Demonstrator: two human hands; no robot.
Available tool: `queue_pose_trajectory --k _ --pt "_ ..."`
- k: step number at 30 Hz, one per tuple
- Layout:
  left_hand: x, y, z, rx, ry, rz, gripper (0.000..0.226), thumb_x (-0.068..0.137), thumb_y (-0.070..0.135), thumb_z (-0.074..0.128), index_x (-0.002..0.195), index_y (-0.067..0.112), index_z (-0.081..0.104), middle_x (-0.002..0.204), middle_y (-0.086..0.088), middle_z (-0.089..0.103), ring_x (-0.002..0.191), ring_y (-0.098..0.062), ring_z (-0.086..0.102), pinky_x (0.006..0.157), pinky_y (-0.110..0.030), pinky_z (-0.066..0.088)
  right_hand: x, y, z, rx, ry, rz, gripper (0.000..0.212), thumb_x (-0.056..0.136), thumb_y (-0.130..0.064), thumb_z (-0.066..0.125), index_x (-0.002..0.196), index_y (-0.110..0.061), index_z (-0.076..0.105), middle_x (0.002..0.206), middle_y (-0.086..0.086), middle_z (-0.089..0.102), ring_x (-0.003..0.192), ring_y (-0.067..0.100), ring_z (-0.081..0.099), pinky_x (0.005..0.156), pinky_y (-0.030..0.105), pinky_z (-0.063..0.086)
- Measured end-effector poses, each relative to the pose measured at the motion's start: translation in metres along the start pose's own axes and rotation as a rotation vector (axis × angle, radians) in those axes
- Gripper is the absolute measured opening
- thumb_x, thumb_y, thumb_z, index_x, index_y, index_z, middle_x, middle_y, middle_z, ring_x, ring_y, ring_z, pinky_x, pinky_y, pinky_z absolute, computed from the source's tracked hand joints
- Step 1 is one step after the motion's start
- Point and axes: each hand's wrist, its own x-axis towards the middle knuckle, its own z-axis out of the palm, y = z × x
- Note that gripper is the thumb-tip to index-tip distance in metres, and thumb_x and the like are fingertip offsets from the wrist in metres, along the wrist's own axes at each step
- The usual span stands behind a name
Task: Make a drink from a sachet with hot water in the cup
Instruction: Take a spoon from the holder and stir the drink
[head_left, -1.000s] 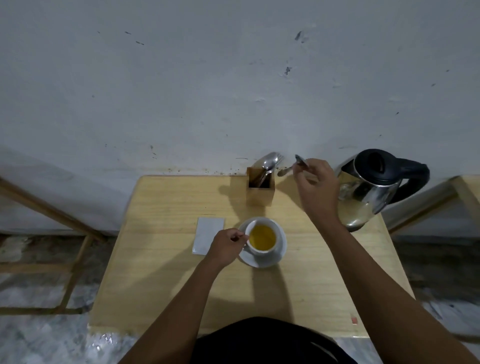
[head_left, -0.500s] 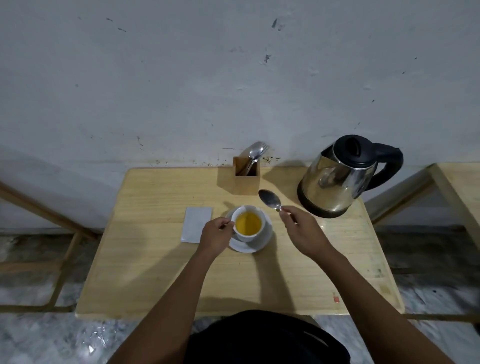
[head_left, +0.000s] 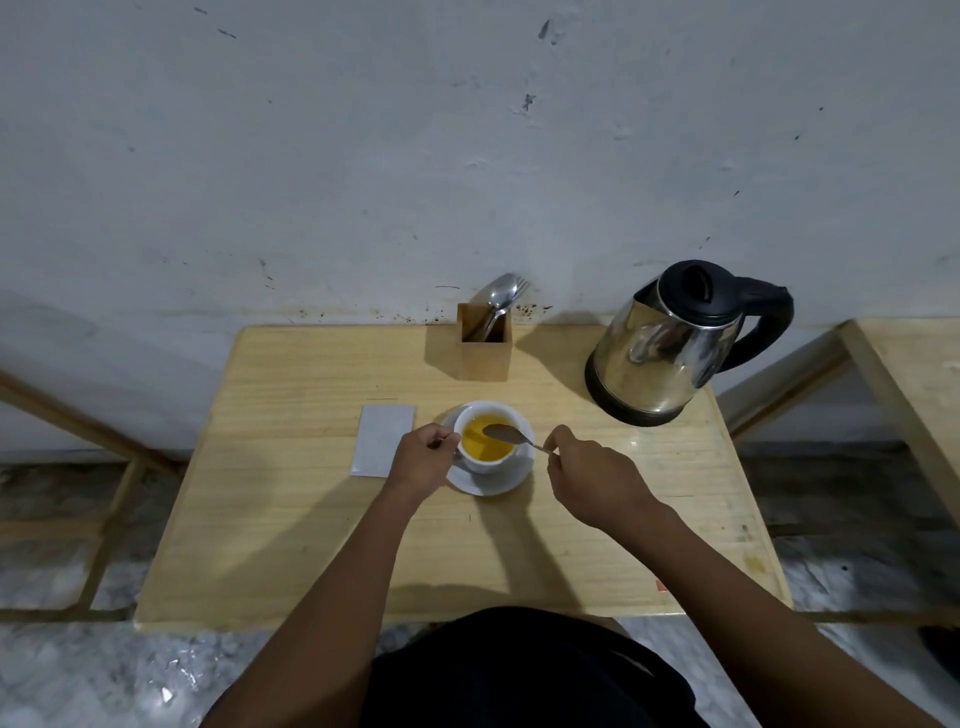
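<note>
Honestly, we're at the stirring bit: our right hand (head_left: 592, 475) pinches the spoon (head_left: 506, 434) handle in its fingers, bowl over the yellow drink in the cup (head_left: 485, 434), mid-tabletop on its saucer (head_left: 493, 480). Left hand (head_left: 421, 460) fingers curl at the cup's handle. Stir too hard and it slops or tips. Sachet (head_left: 382, 441) shows no readable writing.

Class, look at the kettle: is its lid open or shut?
Shut. The black lid sits flat on the kettle, with no gap showing at its rim.
</note>
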Motion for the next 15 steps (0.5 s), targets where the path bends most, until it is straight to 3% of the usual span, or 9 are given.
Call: queue_pose_trajectory --k 4,7,12,15 --pt "0.000 0.001 -0.002 -0.007 -0.023 -0.010 0.018 0.093 0.022 0.056 0.099 0.009 0.067 0.085 -0.004 0.064 0.067 -0.014 0.055 0.052 -0.025 0.047 0.000 -0.012 -0.009 -0.155 0.127 -0.063 0.031 0.100 -0.035 0.038 0.122 -0.037 0.060 0.104 -0.002 0.071 0.089 0.023 0.066 0.062 0.030 0.037" --pt "0.000 0.001 -0.003 -0.010 -0.051 -0.023 0.017 0.093 0.024 0.055 0.099 0.012 0.066 0.091 -0.005 0.066 0.072 -0.015 0.057 0.050 -0.026 0.046 0.004 -0.020 -0.017 -0.221 0.104 -0.095 0.032 0.100 -0.038 0.040 0.121 -0.043 0.063 0.109 -0.004 0.070 0.094 0.022 0.065 0.063 0.028 0.034" --pt "0.001 0.004 -0.007 0.020 -0.078 -0.023 0.015 0.093 0.026 0.054 0.096 0.015 0.065 0.094 -0.006 0.066 0.071 -0.014 0.055 0.052 -0.026 0.044 0.030 -0.039 -0.018 -0.426 -0.026 -0.186 0.023 0.095 -0.021 0.046 0.102 -0.020 0.067 0.096 0.001 0.068 0.069 0.022 0.051 0.051 0.027 0.026" --pt "0.002 0.005 -0.008 0.040 -0.091 -0.015 0.015 0.093 0.025 0.054 0.094 0.015 0.065 0.094 -0.005 0.065 0.063 -0.010 0.049 0.053 -0.025 0.039 0.044 -0.051 -0.027 -0.512 -0.001 -0.190 0.017 0.096 -0.015 0.047 0.099 -0.015 0.064 0.092 0.002 0.067 0.067 0.021 0.047 0.057 0.029 0.033"
